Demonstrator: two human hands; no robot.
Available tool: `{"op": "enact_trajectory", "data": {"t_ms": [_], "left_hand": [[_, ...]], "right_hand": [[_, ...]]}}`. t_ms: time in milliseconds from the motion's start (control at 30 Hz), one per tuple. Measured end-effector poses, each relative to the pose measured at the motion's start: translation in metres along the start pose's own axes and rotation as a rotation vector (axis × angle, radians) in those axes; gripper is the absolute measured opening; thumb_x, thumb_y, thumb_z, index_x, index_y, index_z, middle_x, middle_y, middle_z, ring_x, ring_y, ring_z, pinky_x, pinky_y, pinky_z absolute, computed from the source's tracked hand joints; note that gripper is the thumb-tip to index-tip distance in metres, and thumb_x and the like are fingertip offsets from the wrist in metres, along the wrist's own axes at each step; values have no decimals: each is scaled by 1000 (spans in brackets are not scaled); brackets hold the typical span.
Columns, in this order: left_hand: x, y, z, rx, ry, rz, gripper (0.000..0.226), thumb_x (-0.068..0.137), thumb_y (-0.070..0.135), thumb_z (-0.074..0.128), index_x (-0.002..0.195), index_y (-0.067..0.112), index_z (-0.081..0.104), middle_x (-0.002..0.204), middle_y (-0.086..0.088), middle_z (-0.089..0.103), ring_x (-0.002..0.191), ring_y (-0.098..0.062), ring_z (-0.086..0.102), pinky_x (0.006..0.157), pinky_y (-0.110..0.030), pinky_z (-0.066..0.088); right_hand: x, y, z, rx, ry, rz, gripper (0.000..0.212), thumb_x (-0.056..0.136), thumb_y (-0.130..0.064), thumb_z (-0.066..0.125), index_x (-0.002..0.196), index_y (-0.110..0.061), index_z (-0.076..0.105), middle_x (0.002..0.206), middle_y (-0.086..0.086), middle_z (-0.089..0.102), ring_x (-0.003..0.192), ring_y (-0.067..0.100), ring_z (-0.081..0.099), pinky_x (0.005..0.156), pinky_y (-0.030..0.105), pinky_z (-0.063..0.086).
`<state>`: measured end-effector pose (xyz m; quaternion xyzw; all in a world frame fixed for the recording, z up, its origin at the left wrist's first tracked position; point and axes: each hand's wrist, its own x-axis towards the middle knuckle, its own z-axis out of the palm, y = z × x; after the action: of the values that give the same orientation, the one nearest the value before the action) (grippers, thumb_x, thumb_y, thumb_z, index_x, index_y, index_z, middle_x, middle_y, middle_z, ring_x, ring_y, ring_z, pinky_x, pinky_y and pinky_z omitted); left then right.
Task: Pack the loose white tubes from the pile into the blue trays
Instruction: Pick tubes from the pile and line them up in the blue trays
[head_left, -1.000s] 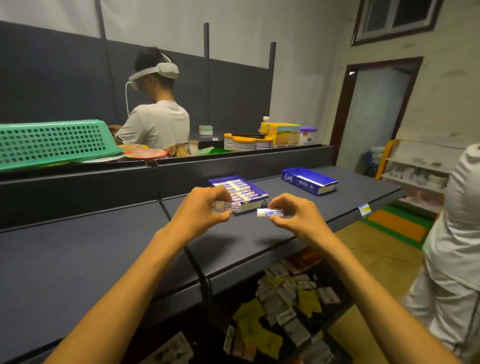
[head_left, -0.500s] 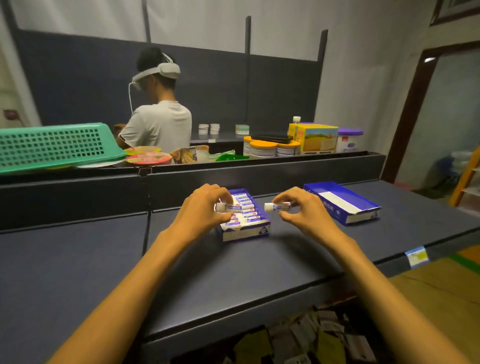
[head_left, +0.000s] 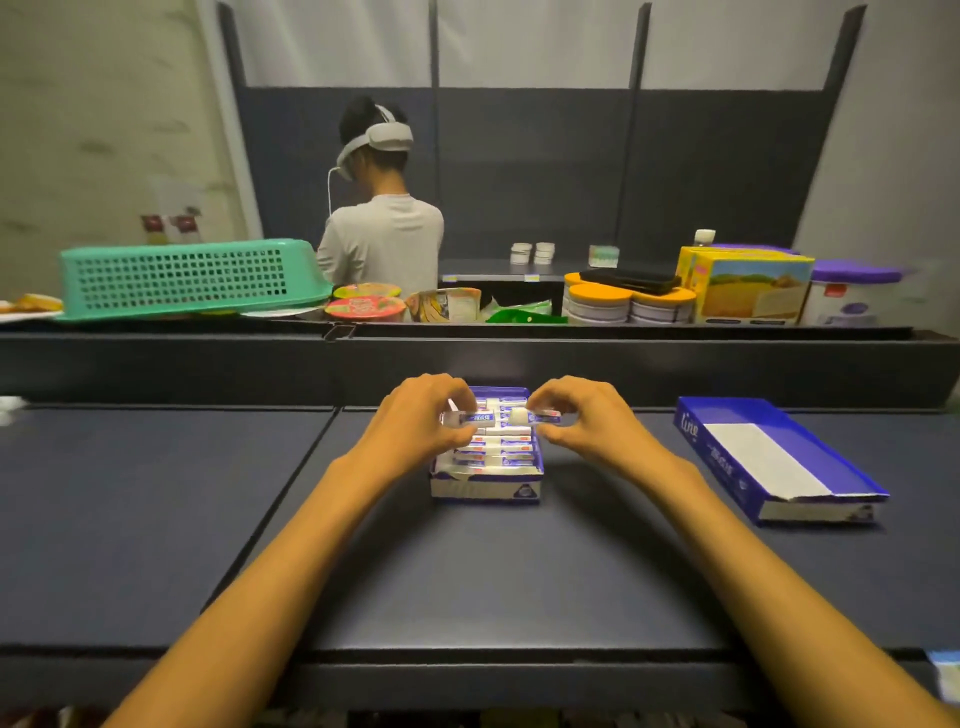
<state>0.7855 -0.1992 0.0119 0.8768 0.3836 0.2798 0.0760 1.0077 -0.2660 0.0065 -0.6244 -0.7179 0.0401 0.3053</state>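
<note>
A blue tray (head_left: 485, 489) sits on the dark shelf in front of me, filled with several white tubes (head_left: 496, 451) lying in rows. My left hand (head_left: 415, 426) pinches one white tube (head_left: 475, 418) just above the tray's left side. Over the tray's right side, my right hand (head_left: 584, 421) pinches another white tube (head_left: 535, 415). Both tubes lie crosswise over the tray, nearly end to end. A second blue tray (head_left: 774, 462) rests at the right with a white strip inside and no tubes showing.
A raised ledge (head_left: 467, 332) behind the shelf carries a green basket (head_left: 182, 278), noodle cups, orange-lidded tins (head_left: 597, 301), a yellow box (head_left: 748, 286) and a purple-lidded can. A person (head_left: 382, 228) wearing a headset stands beyond it, back turned.
My view swung left and down, so the filled tray now sits centred. Both hands, each with its tube, moved closer together over the tray.
</note>
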Motion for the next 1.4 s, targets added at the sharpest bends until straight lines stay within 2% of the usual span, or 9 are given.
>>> {"op": "enact_trajectory", "data": {"t_ms": [267,467,567,667,767,933,1167,1400], "left_hand": [[16,-1,8,107,-86,-62,19,79,36,76,94,31,67,104,12,64,93,-10,60,81,-35,54],[20,-12,10,229,-181,-65,20,79,40,75,96,32,68,109,12,65,97,-10,57,82,-36,54],[23,-11,8,225,-210,-53,22,79,36,76,99,29,70,111,8,66,97,-12,60,81,-32,54],[26,-10,7,230,-229,-43,24,80,32,76,103,27,72,114,5,66,99,-14,61,79,-28,50],[27,-11,9,215,-225,-54,24,80,31,77,104,26,73,118,2,66,105,-18,61,83,-31,51],[28,-14,11,150,-250,-60,25,82,24,75,107,18,74,114,-2,69,101,-17,63,85,-31,53],[27,-19,14,193,-268,-10,27,86,27,71,111,18,73,120,-2,65,103,-19,62,85,-31,53],[26,-24,11,190,-304,42,27,88,26,68,114,16,71,120,-2,62,106,-19,59,86,-34,54]], "right_hand": [[26,5,4,26,-43,-49,26,83,-23,74,106,-26,64,108,-4,64,98,14,60,84,39,56],[29,4,10,52,-94,-22,26,84,-23,73,109,-25,63,115,-3,63,101,12,59,85,33,56],[29,4,12,21,-135,-13,27,85,-24,72,111,-25,63,115,-4,62,99,10,57,82,27,54],[29,4,13,-2,-141,-2,29,86,-27,71,113,-26,63,117,-5,62,101,9,56,84,28,54],[29,2,14,-25,-143,4,29,86,-28,71,113,-26,62,118,-5,61,101,8,56,84,29,54],[28,-1,15,-66,-146,15,29,86,-29,71,114,-27,62,118,-5,61,100,8,55,83,28,52],[27,-3,15,-70,-133,22,30,86,-28,71,114,-27,62,119,-5,61,102,8,55,86,31,54],[28,-3,18,-83,-125,37,28,85,-28,71,112,-28,63,118,-5,62,99,8,55,82,28,52]]}}
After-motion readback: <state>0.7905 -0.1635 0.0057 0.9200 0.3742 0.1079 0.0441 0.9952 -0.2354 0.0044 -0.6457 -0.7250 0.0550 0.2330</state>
